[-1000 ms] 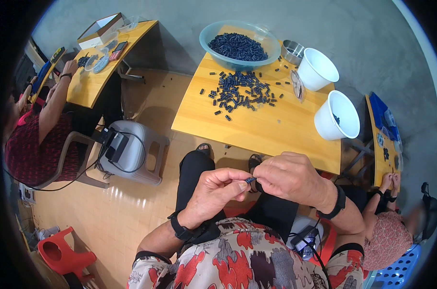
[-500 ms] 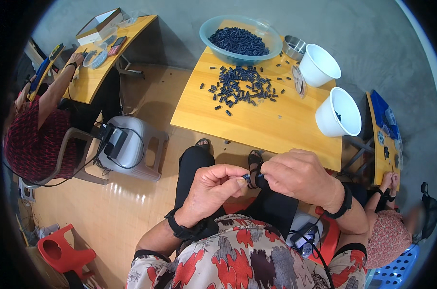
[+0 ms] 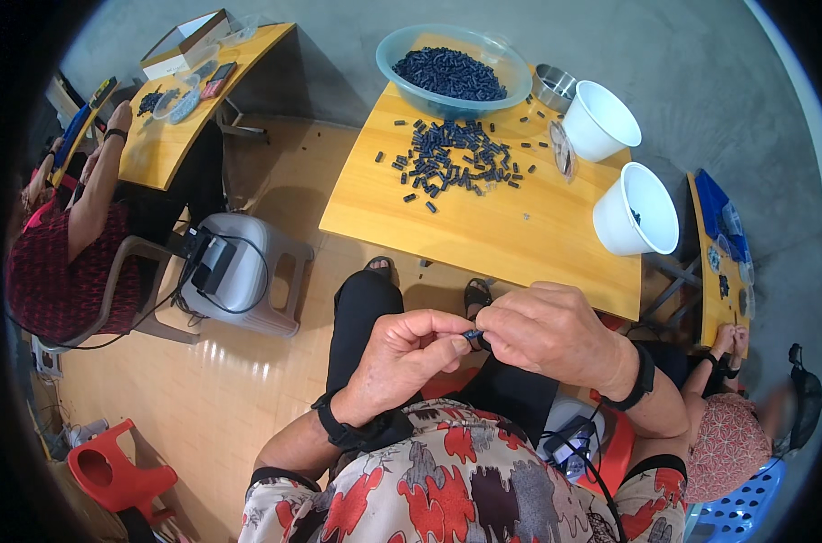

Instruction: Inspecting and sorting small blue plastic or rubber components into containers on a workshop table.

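My left hand (image 3: 409,348) and my right hand (image 3: 547,330) meet over my lap, fingertips pinched together on one small dark part (image 3: 473,334). Most of that part is hidden by my fingers. Ahead of me stands a low yellow table (image 3: 483,226). A loose pile of similar small dark parts (image 3: 452,165) lies on it. A clear blue-tinted bowl (image 3: 402,56) at its far edge is heaped with more of them.
Two white cups (image 3: 635,210) and a small metal bowl (image 3: 552,86) stand on the table's right side. A grey plastic stool (image 3: 248,271) holding a device with cables is at left. Another person (image 3: 62,244) sits at a second yellow table (image 3: 171,127); a third person (image 3: 732,425) is at right.
My two hands have stayed together over my lap, shifting slightly while working the small dark part between the fingertips. The person at left has lowered an arm toward their table.
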{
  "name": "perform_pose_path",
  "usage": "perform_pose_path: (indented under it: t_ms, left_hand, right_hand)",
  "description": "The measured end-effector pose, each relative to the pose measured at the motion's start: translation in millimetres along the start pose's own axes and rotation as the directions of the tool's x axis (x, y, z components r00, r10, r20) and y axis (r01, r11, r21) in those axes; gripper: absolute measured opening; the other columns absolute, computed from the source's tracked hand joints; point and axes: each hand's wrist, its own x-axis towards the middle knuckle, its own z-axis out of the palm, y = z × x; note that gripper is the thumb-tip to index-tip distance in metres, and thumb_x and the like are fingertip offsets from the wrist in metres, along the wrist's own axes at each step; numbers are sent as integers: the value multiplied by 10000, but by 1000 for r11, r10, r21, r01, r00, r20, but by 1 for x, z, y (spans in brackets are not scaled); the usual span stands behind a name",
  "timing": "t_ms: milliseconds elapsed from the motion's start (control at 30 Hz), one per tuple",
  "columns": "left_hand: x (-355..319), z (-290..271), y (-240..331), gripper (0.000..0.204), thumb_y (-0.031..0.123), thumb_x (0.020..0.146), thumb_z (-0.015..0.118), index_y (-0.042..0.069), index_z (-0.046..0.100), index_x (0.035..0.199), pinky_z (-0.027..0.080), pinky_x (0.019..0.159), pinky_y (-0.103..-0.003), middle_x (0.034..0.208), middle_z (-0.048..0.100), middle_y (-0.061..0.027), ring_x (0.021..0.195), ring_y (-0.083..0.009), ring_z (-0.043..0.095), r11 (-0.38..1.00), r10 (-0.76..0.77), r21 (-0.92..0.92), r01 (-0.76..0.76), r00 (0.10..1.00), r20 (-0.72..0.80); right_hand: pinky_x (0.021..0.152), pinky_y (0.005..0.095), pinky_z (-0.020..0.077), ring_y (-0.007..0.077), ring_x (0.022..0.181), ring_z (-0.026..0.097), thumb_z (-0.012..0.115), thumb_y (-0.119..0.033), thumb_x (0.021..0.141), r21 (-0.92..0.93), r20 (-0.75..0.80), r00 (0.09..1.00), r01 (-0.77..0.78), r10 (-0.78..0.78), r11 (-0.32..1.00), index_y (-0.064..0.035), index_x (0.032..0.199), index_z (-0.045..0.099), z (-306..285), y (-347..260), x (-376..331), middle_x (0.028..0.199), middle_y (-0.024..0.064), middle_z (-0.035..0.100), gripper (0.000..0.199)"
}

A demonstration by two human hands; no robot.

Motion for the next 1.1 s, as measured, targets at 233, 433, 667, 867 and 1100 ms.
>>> perform_pose_path:
  t_ms: [233, 433, 667, 867, 1100]
  left_hand:
    - [1, 3, -1, 147, 2, 857, 574, -9, 630, 992, 489, 635, -201, 812, 640, -30, 676, -70, 582, 1000, -21, -11, 21, 1000, -10]
    - [5, -2, -3, 179, 33, 863, 599, -10, 622, 1035, 481, 657, -199, 854, 636, -22, 697, -53, 554, 991, 2, -136, 1, 1000, 20]
    - [4, -1, -9, 167, 47, 852, 615, -3, 624, 1011, 501, 633, -212, 804, 641, -30, 676, -79, 587, 995, -10, -103, 13, 1000, 30]
    - [0, 0, -7, 159, 68, 869, 605, -3, 619, 1011, 489, 619, -200, 780, 624, -10, 671, -55, 565, 999, -19, -41, 21, 999, 51]
    - [-2, 2, -3, 163, 74, 871, 605, -10, 614, 1011, 483, 616, -200, 780, 615, -10, 669, -52, 554, 995, 18, -101, -7, 994, 106]
  right_hand:
    - [530, 302, 447, 189, 578, 562, 646, -87, 675, -20, -25, 998, 60, -61, 998, -60, 800, 532, 4, 4, 2, 638, 40, 482, 171]
    - [543, 302, 460, 193, 599, 575, 659, -79, 663, -26, -106, 994, 29, -32, 999, -59, 821, 547, 3, 8, -1, 664, 41, 512, 195]
    - [547, 306, 459, 199, 605, 575, 658, -72, 671, -1, -84, 996, 17, -17, 1000, -58, 818, 550, 9, 4, -2, 670, 41, 509, 183]
    - [534, 304, 485, 221, 617, 612, 678, 1, 630, 87, -91, 995, -20, 28, 996, -65, 784, 599, 13, 0, -1, 728, 55, 612, 185]
    - [544, 270, 473, 189, 622, 596, 642, 38, 694, 477, -93, 964, -176, 248, 861, -38, 815, 604, 16, -2, -9, 744, 62, 611, 147]
